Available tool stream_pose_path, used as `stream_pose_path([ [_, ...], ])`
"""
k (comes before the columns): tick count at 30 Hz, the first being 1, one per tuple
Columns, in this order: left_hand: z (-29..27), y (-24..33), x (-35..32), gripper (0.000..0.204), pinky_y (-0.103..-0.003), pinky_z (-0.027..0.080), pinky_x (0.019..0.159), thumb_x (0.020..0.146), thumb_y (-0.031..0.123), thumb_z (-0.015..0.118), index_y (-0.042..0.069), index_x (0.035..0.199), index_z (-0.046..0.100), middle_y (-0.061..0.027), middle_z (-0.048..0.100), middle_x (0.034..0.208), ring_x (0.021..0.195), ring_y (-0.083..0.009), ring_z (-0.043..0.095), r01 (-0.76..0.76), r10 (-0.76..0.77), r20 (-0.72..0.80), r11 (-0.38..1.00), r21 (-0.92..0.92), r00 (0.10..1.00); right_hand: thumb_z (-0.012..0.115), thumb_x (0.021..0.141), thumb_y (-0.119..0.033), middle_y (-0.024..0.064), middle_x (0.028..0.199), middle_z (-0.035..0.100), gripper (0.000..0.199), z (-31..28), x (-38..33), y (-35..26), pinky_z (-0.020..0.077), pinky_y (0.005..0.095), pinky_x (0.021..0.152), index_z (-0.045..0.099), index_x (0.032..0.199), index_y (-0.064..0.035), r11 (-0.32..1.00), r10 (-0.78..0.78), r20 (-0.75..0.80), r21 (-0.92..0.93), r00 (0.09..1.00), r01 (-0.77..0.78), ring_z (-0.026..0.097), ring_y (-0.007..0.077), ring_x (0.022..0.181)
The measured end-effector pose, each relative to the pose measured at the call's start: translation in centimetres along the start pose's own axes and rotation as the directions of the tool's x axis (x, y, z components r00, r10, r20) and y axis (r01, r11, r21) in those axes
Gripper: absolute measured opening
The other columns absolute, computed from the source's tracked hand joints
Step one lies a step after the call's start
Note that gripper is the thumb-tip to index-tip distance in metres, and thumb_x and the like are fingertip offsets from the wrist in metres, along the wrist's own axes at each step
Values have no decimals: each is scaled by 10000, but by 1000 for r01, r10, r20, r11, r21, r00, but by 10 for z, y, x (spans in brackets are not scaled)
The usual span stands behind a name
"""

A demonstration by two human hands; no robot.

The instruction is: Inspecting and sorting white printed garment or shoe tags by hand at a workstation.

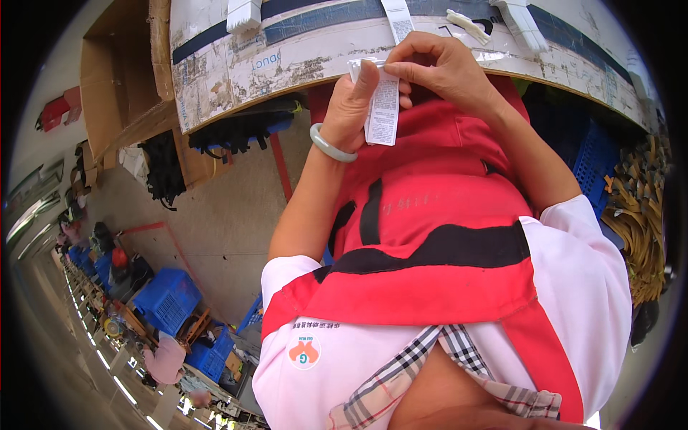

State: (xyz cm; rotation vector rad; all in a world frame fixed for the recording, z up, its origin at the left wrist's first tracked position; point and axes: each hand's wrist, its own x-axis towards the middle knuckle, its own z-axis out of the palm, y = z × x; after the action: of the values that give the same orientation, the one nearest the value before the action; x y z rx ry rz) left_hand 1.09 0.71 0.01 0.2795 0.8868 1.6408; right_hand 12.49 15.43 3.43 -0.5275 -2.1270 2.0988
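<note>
My left hand (349,107), with a pale bangle at its wrist, is closed around a small stack of white printed labels (384,107). The thumb presses on the upper end of the stack, and the printed strips hang down in front of the red apron (430,186). My right hand (444,68) pinches the labels' upper edge between thumb and bent forefinger. Just beyond the hands, a printed label strip (399,20) lies on the cardboard-covered table (315,64). A crumpled off-white strip (468,27) rests to its right.
White stacks stand on the table at left (244,14) and at right (523,27). A cardboard box (118,79) adjoins the table's left end. Black straps (163,168) hang below it. Blue crates (168,297) and another person (165,358) are at far left; brown pieces (638,229) pile at right.
</note>
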Motion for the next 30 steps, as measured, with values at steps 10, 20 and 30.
stream_pose_path([
  [10,3,6,3,272,-395,587,801,926,125,613,-31,1145,569,-86,626,847,926,-291,680,62,-61,15,998,-28,998,727,826,-141,76,859,589,155,-39,56,20,472,287,636,723,952,-51,759,-415,-292,-634,862,151,590,182,723],
  [20,2,10,7,259,-194,394,515,826,1,718,-2,1079,659,12,611,753,623,-49,526,-336,503,-153,745,577,851,652,900,-122,9,955,629,125,-22,19,1,451,209,734,707,985,-48,841,-349,-81,-465,933,274,570,79,835],
  [30,1,11,-2,189,-186,404,504,824,56,741,-10,997,703,-1,639,702,587,-39,544,-376,515,-73,708,597,854,661,904,-160,22,883,630,179,-12,8,1,508,196,714,672,992,-5,966,-205,-25,-169,978,198,586,71,781],
])
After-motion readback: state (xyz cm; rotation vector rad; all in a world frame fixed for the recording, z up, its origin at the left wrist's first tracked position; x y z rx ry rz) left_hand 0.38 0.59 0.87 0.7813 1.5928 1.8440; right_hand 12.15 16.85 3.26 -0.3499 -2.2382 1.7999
